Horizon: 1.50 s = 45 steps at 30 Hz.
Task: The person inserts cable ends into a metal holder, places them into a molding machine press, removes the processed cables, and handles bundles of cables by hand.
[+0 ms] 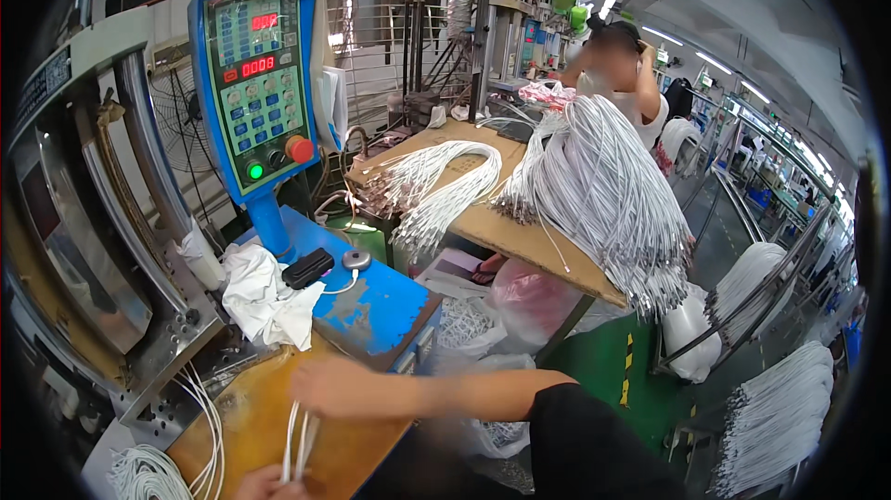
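Note:
Several thin white cables [291, 440] stretch between my two hands over the yellow-brown worktop [357, 458]. My right hand [325, 387] is closed around their upper part, slightly blurred, with my forearm crossing from the right. At the lower edge my left hand [269, 483] grips the lower part of the same cables, only partly in view. Left of my hands, more white cables [215, 426] hang from the machine [139, 212]. A coiled bundle of white cables [148, 474] lies at the lower left.
A blue control panel [255, 83] rises behind the worktop. A white cloth [264, 296], a black case [308, 269] and a round grey device [356, 260] lie nearby. Cable bundles [603, 194] cover a brown table [520, 250]; a person [617, 73] is behind it. Racks with cables [780, 407] stand right.

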Each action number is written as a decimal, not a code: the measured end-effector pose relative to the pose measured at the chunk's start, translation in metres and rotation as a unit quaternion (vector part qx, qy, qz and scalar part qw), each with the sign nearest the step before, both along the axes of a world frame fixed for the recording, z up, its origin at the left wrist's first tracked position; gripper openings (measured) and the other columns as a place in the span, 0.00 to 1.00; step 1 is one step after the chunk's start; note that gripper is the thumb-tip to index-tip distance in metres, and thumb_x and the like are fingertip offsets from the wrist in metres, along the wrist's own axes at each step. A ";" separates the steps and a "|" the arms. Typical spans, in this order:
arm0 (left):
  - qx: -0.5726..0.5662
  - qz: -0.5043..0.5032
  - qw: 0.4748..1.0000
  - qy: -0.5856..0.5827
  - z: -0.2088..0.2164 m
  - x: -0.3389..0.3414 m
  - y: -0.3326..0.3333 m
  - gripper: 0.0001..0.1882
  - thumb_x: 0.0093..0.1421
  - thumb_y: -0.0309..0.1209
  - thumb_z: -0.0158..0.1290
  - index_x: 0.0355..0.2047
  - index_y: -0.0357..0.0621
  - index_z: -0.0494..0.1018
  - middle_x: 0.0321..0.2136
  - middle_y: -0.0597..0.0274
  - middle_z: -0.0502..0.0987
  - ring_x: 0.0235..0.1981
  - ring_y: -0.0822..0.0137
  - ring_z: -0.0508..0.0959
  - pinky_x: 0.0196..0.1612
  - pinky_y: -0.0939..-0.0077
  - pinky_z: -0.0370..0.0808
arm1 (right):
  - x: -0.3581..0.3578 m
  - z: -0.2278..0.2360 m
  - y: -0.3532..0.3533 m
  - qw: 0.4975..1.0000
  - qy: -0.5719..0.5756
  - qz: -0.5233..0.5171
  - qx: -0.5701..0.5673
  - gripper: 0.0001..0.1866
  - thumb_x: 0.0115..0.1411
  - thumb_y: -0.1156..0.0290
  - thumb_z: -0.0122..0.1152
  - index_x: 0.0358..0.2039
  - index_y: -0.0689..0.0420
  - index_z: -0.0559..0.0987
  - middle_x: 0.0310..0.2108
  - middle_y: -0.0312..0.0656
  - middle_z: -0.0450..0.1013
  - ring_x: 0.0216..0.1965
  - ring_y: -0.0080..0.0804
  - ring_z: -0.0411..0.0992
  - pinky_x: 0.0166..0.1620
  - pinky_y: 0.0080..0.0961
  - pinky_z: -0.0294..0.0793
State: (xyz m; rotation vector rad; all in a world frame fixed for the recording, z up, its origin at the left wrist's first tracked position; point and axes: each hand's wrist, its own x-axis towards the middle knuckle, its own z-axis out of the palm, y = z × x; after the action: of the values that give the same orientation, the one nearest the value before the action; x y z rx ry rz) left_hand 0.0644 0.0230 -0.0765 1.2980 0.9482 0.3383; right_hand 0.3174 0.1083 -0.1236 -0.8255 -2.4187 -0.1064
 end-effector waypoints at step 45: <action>0.079 0.258 0.953 -0.137 -0.059 0.026 0.082 0.07 0.63 0.29 0.50 0.37 0.36 0.70 0.25 0.60 0.76 0.25 0.70 0.78 0.27 0.77 0.76 | -0.043 0.002 0.056 0.675 0.356 0.008 -0.646 0.08 0.60 0.69 0.48 0.30 0.59 0.74 0.17 0.32 0.63 0.16 0.16 0.60 0.18 0.13 0.56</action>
State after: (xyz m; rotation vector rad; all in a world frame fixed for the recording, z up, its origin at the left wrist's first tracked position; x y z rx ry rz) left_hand 0.0908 0.1047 -0.1356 1.0909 1.0258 0.9927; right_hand 0.2741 0.1646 -0.1216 -1.0564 -1.4144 1.7660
